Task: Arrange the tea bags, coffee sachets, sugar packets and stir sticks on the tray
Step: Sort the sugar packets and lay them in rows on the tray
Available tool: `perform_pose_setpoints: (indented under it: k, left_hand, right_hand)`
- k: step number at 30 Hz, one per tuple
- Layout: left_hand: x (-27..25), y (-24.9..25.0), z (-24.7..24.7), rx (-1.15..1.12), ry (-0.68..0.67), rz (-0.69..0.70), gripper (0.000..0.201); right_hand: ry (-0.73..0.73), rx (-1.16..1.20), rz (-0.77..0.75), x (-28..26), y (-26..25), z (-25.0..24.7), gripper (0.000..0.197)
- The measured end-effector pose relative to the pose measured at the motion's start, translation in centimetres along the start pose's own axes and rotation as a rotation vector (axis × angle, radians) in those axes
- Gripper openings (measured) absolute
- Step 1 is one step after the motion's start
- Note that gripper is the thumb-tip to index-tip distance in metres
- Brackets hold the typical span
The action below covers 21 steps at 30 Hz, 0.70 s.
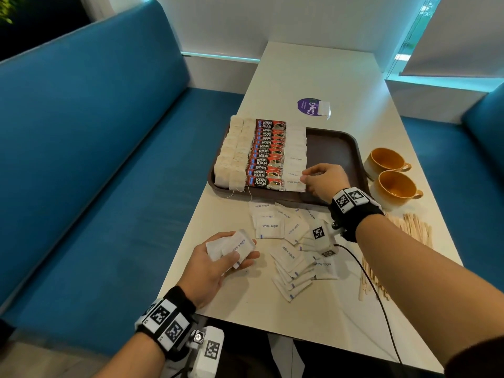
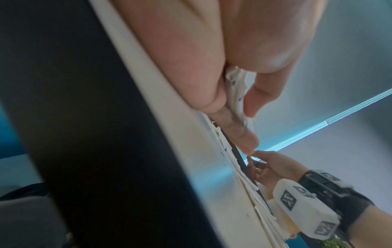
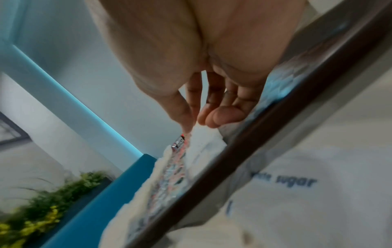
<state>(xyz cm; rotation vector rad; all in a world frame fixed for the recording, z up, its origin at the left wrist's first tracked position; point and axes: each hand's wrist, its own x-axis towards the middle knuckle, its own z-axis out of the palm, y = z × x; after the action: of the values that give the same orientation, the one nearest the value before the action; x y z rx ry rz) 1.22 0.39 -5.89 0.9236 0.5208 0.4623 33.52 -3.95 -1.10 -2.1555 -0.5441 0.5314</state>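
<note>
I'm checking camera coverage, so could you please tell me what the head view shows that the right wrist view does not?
Only the head view shows the left hand holding a small stack of sugar packets, the two cups and the stir sticks on the table. Only the right wrist view shows a green plant. Both show the right hand at the sugar row on the tray, beside the coffee sachets.

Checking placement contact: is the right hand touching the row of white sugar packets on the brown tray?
Touching. The head view shows the right hand with its fingers pinching the edge of the row of white sugar packets.
</note>
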Motion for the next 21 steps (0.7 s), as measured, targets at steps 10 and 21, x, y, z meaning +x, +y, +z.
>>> perform_pose_setpoints:
  k: [10, 21]
  left_hand:
    - [-0.2, 0.5, 0.9, 0.041, 0.084, -0.002, 0.031]
    - [-0.6, 0.8, 1.0, 0.132, 0.074, -0.036, 0.019]
  right_hand:
    - [-0.439, 0.237, -0.131, -14.0, -0.8, 2.0, 0.017]
    - [-0.3, 0.497, -0.065, -18.0, 1.1, 4.1, 0.021]
